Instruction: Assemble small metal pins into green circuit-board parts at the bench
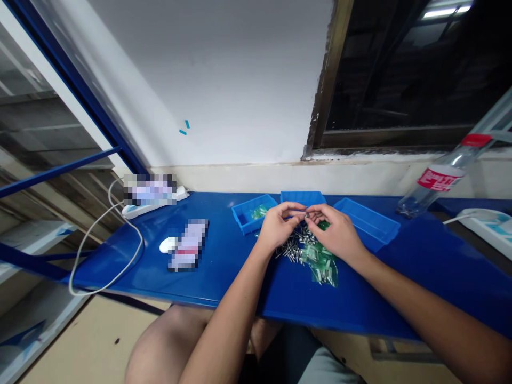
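My left hand and my right hand meet at their fingertips above a pile of small metal pins on the blue table. Their fingers are pinched together around something small and dark, too small to name. Just below my right hand lie green-tinted clear plastic bags with metal pieces inside. A blue tray left of my left hand holds another green bag. Behind the hands stands a second blue tray, partly hidden. A third blue tray sits to the right.
A blurred phone-like object and a white rounded item lie at the left. Power strips with a looping white cable are at the left rear and far right. A plastic bottle stands at the right rear.
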A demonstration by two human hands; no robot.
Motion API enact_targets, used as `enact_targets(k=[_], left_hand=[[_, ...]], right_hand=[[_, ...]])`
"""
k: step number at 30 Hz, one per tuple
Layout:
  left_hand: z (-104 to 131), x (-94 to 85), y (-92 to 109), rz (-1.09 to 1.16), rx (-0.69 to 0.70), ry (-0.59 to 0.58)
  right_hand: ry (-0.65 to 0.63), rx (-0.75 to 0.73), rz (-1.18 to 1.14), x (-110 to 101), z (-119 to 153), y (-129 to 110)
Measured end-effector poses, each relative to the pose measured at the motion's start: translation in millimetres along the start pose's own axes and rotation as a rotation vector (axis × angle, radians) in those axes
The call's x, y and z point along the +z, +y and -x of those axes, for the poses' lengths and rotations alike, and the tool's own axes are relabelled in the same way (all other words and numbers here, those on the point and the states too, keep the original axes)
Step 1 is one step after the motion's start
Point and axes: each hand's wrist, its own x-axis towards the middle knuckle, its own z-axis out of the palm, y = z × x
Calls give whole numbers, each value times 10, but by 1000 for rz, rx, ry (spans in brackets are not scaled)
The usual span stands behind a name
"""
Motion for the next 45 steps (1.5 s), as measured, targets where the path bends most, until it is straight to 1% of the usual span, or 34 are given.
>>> enact_targets(k=[3, 7, 9, 11, 13, 15, 18, 21, 23, 26, 29, 33, 38, 42, 45], left_hand=[[1, 6, 3, 65, -20, -9], [2, 17, -5, 118, -46, 15], [11, 18, -9, 90, -62, 24], [27, 12, -3, 15, -75, 11], [42, -2, 8, -76, -70, -15], [49, -18, 11, -142, -57, -32], [42, -35, -13, -156, -46, -21], [34, -43, -43, -166, -25, 5], [36, -45, -45, -216, -1, 14], [46, -40, -27, -300, 27, -1], [51, -26, -20, -332, 37, -8], [43, -12, -51, -263, 37, 17], [46, -8, -59, -244, 37, -3], [63, 6, 6, -267, 70, -13], [78, 12, 89, -328, 48, -11]], right_hand=[[-1, -53, 44, -20, -14, -37], [-14, -80, 92, -43, -30, -35], [5, -75, 99, -51, -34, -26], [14, -66, 100, -61, -36, -19], [-7, -56, 93, -68, -36, -12], [-41, -36, 65, -69, -36, 2], [-68, -1, 2, -51, -32, 33], [-61, 33, -56, -26, -24, 46], [-53, 88, -95, -17, -19, 37], [-51, 175, -118, -18, -17, 14], [-49, 199, -96, -26, -23, 10], [-54, 173, -64, -27, -27, 36], [-70, 97, -23, -24, -27, 52], [-68, -5, 58, -43, -33, 21], [-37, -30, 99, -57, -32, 4]])
